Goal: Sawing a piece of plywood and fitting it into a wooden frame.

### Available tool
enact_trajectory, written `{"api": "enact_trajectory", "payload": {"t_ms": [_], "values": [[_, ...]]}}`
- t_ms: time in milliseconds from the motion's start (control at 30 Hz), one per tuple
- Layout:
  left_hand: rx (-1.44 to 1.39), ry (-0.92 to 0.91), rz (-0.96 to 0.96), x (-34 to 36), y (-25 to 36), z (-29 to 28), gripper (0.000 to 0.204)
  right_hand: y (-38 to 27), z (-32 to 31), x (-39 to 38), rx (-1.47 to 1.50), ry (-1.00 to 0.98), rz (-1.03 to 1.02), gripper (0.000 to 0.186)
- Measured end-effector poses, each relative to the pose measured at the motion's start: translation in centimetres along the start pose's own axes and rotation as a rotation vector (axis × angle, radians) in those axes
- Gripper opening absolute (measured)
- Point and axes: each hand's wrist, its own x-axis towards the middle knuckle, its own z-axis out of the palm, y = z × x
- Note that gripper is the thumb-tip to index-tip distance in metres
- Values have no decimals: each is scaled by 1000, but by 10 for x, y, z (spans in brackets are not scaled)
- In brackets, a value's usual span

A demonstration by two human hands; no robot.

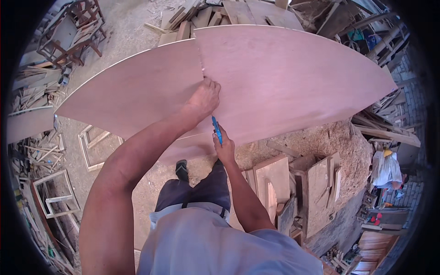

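A large thin sheet of pinkish plywood (293,78) spans the view in front of me. A split runs down from its far edge, and the left part (137,87) sits slightly out of line with the right. My left hand (205,98) is closed at this split, its fingers pinching the sheet's edge. Just below it, my right hand (224,147) is wrapped round a blue utility knife (216,127), which points up toward the left hand. The knife's tip and the lower part of the split are hard to make out behind the left wrist.
Wooden boxes and boards (316,188) stand on the right beside a sawdust heap (353,142). Scrap wood (197,20) lies beyond the sheet. A wooden chair frame (73,32) is at far left, with small wooden frames (57,195) below it. My feet stand near the sheet's lower edge.
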Motion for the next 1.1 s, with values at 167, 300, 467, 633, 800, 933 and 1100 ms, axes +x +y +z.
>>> {"api": "enact_trajectory", "payload": {"t_ms": [167,300,467,633,800,933,1100], "values": [[-35,44,-16,9,12,12,33,45,9,-16,42,42,-94,64],[-155,-129,83,33,38,15,31,69,4,-13,75,-11,29,67],[-57,-53,-58,20,37,58,32,-29,-60,-66,-2,-32,-51,56],[-94,-31,-32,14,35,57,32,-77,-116,-165,-32,3,93,43],[-7,49,3,27,52,45,31,-12,-46,-50,-96,224,-174,40],[-96,-19,-30,30,36,74,30,-34,-38,-34,-170,118,-6,40],[-97,-82,-32,22,32,77,29,-70,-105,-172,-74,90,44,42]]}}
